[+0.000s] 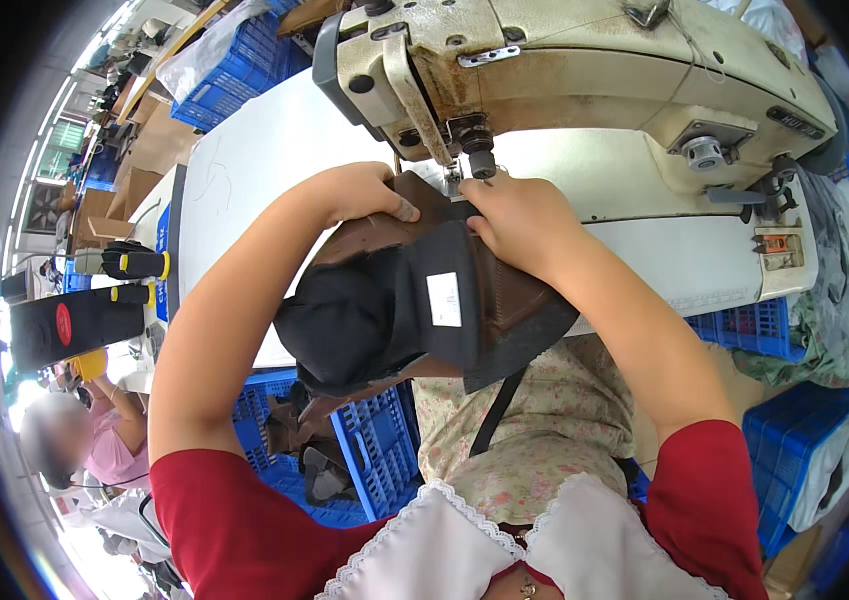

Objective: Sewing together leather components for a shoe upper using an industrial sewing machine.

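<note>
A brown leather piece with black lining (349, 315) lies partly on the sewing machine's white table and hangs over its front edge. A white label (444, 299) is fixed to the black part. My left hand (376, 193) grips the brown edge on the left, its fingers partly hidden by the leather. My right hand (516, 215) is closed on the piece's far edge, just right of the presser foot (452, 178). The far edge reaches up to the foot; whether the needle is in it is hidden. The cream sewing machine (584, 75) stands over the work.
Below the table's front edge is a blue crate (379, 445) with brown and dark pieces. Other blue crates (234, 70) (804, 450) stand at the far left and right. At left sits another person (114, 440) in pink, near a dark machine (79, 325).
</note>
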{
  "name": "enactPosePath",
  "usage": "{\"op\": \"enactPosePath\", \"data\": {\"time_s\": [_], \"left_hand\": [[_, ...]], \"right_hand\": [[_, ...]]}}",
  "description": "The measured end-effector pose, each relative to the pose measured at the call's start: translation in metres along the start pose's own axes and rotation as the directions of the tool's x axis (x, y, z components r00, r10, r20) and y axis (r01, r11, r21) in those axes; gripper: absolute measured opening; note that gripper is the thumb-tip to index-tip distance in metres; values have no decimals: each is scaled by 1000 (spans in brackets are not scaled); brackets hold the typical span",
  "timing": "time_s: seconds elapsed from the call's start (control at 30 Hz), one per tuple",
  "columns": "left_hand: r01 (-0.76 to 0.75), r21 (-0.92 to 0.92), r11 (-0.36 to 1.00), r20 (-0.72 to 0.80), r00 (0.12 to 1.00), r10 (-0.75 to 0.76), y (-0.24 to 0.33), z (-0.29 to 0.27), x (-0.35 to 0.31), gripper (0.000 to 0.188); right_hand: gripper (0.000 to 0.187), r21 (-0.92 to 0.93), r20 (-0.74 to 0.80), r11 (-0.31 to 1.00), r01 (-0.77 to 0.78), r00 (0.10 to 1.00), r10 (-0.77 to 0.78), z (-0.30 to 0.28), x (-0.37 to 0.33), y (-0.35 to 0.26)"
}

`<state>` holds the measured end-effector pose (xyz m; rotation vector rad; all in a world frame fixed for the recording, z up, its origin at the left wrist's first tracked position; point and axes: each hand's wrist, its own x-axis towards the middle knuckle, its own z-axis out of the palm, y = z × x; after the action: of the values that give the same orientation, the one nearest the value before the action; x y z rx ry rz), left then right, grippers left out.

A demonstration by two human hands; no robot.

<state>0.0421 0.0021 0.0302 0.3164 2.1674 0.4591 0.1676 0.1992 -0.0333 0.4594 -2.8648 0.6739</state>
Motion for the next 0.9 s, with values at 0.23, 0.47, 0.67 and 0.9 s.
{"op": "enactPosePath", "data": {"time_s": [0.23,0.47,0.67,0.9], "left_hand": [[-130,49,990,-239,961,138,-17,35,11,57],[-155,18,988,-338,929,152,-28,39,20,56],[-112,-94,989,-373,925,69,-27,43,15,57],[-95,-26,995,-407,910,77,-26,44,12,56]], "right_hand": [[17,26,-49,998,-54,997,55,4,-16,10],[21,37,-78,962,-270,959,272,12,-27,0],[18,44,-126,924,-379,916,381,16,-23,-1],[18,2,-71,951,-308,949,307,11,-13,1]]}}
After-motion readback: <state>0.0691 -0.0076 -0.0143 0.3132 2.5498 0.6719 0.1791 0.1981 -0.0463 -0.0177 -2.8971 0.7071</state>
